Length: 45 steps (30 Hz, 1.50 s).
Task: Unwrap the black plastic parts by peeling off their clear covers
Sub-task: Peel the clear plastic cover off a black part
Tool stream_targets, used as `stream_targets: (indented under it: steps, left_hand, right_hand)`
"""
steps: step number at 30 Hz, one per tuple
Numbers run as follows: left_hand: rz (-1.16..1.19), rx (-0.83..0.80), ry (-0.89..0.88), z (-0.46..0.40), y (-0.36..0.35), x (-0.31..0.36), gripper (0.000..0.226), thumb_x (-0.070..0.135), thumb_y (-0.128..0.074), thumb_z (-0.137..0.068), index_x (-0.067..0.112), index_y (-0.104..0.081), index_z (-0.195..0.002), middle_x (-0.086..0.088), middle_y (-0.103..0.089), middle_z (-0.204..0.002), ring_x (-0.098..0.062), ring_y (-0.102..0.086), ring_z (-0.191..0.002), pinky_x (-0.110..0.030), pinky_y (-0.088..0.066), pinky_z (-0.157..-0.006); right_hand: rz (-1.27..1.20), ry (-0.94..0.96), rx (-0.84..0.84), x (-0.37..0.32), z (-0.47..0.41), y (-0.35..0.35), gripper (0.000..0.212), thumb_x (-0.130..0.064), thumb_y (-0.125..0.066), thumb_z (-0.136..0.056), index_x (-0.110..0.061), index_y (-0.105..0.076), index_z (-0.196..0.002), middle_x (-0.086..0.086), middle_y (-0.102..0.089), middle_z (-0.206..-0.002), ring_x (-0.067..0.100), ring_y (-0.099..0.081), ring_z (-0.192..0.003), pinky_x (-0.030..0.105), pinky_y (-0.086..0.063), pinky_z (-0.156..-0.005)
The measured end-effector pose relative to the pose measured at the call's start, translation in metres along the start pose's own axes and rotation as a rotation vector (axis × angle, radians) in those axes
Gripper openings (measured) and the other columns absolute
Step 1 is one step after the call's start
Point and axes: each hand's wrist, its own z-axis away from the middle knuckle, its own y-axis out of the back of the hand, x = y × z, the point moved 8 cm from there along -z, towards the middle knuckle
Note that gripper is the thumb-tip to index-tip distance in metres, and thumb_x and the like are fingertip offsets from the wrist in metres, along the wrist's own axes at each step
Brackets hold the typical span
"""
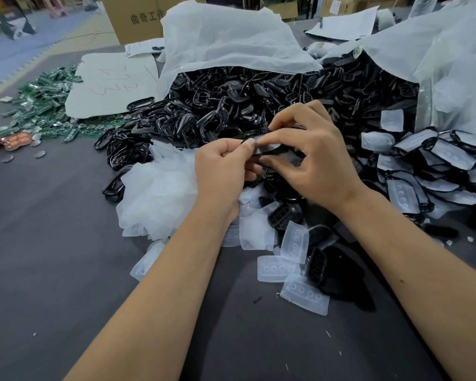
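Both hands are up over the heap, working one piece between them. The left hand has its fingers curled in, thumb and forefinger pinching the near end of a black part. The right hand arches over from three o'clock, fingertips clamped on the same part, forefinger pressed to its shiny upper face. That sheen looks like the clear cover, though whether it has lifted yet I cannot tell; the fingers hide the edge.

The part hangs just above the table, dead centre, over the front of the black pile, which spills from twelve o'clock out of a big white bag. At nine o'clock of the hands, touching the pile, sits a mound of peeled covers. More lie loose at six o'clock, flat clear pads with rows of dimples, mixed with a few black pieces. Out at three o'clock, a stack of wrapped parts leans in rows beside a second bag.

Far off at ten o'clock: green boards scattered, a grey card overlapping them, and a carton behind.
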Motion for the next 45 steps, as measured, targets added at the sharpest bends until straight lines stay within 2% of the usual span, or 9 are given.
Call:
stream_targets:
  steps: [5,8,11,13,21,27,32,37,45]
  left_hand:
    - [0.089,-0.075,0.060,0.000,-0.003,0.001,0.026,0.014,-0.069,-0.099,0.008,-0.071,-0.074,-0.001,-0.067,-0.060,-0.009,-0.058,-0.046,-0.016,-0.043,-0.043]
    - [0.209,-0.127,0.073,0.002,-0.009,0.003,0.038,0.033,-0.058,-0.106,0.008,-0.070,-0.081,-0.004,-0.068,-0.065,-0.014,-0.064,-0.054,-0.018,-0.051,-0.050]
    - [0.231,-0.159,0.003,0.003,-0.011,0.007,0.020,0.020,-0.059,-0.107,0.006,-0.074,-0.106,-0.009,-0.076,-0.086,-0.016,-0.070,-0.070,-0.024,-0.059,-0.068]
    - [0.204,-0.181,-0.056,0.005,-0.012,0.009,0.017,0.010,-0.061,-0.104,0.010,-0.074,-0.114,-0.009,-0.078,-0.098,-0.016,-0.072,-0.079,-0.024,-0.059,-0.072]
    - [0.161,-0.183,-0.094,0.003,-0.010,0.008,0.010,0.009,-0.063,-0.103,0.012,-0.071,-0.099,0.001,-0.074,-0.080,-0.009,-0.070,-0.078,-0.024,-0.058,-0.072]
    - [0.155,-0.221,-0.068,0.000,-0.011,0.006,0.014,0.008,-0.060,-0.104,0.010,-0.070,-0.094,0.001,-0.074,-0.083,-0.009,-0.071,-0.081,-0.026,-0.059,-0.075]
    - [0.174,-0.251,-0.075,0.002,-0.013,0.007,0.011,0.008,-0.059,-0.104,0.010,-0.070,-0.101,0.000,-0.078,-0.087,-0.011,-0.073,-0.083,-0.026,-0.059,-0.074]
    - [0.187,-0.254,-0.084,0.001,-0.012,0.008,0.019,0.003,-0.060,-0.103,0.011,-0.072,-0.114,-0.005,-0.080,-0.101,-0.017,-0.075,-0.095,-0.028,-0.059,-0.080]
    - [-0.203,-0.275,-0.338,0.010,-0.019,0.032,0.023,-0.006,-0.077,-0.087,0.016,-0.074,-0.091,0.001,-0.076,-0.085,-0.015,-0.071,-0.085,-0.029,-0.060,-0.083]
  right_hand:
    - [0.008,0.047,0.039,-0.001,-0.003,0.005,0.010,-0.017,-0.081,-0.091,-0.016,-0.084,-0.101,0.004,-0.067,-0.106,0.026,-0.052,-0.105,0.027,-0.044,-0.091]
    - [-0.168,-0.167,0.082,0.012,0.000,0.003,0.008,-0.017,-0.083,-0.088,-0.019,-0.083,-0.096,-0.004,-0.068,-0.103,0.022,-0.054,-0.105,0.030,-0.048,-0.084]
    - [-0.478,-0.440,0.149,0.033,0.006,-0.002,0.014,-0.010,-0.082,-0.087,-0.024,-0.080,-0.092,-0.006,-0.069,-0.098,0.023,-0.064,-0.101,0.041,-0.054,-0.075]
    - [-0.734,-0.551,0.147,0.038,0.008,-0.010,0.015,-0.004,-0.079,-0.087,-0.018,-0.080,-0.091,0.001,-0.071,-0.095,0.022,-0.070,-0.094,0.039,-0.057,-0.085]
    - [-1.135,-0.839,-0.085,0.041,0.020,-0.036,0.019,-0.002,-0.067,-0.095,-0.006,-0.078,-0.109,0.021,-0.075,-0.118,0.041,-0.066,-0.121,0.053,-0.046,-0.112]
    - [-1.303,-0.882,-0.025,0.039,0.023,-0.040,0.026,0.008,-0.060,-0.095,-0.003,-0.075,-0.113,0.018,-0.077,-0.112,0.032,-0.074,-0.108,0.043,-0.059,-0.098]
    - [-1.345,-0.891,-0.021,0.044,0.025,-0.043,0.033,-0.001,-0.070,-0.082,-0.004,-0.074,-0.114,0.017,-0.077,-0.110,0.030,-0.074,-0.106,0.042,-0.057,-0.102]
    - [-1.300,-0.851,-0.032,0.048,0.024,-0.038,0.033,-0.004,-0.075,-0.076,-0.008,-0.076,-0.109,0.010,-0.080,-0.098,0.022,-0.076,-0.093,0.033,-0.061,-0.089]
    - [-0.450,-0.384,-0.086,0.029,0.002,0.025,0.031,0.009,-0.079,-0.083,-0.014,-0.081,-0.103,-0.006,-0.079,-0.093,0.005,-0.075,-0.090,0.020,-0.057,-0.085]
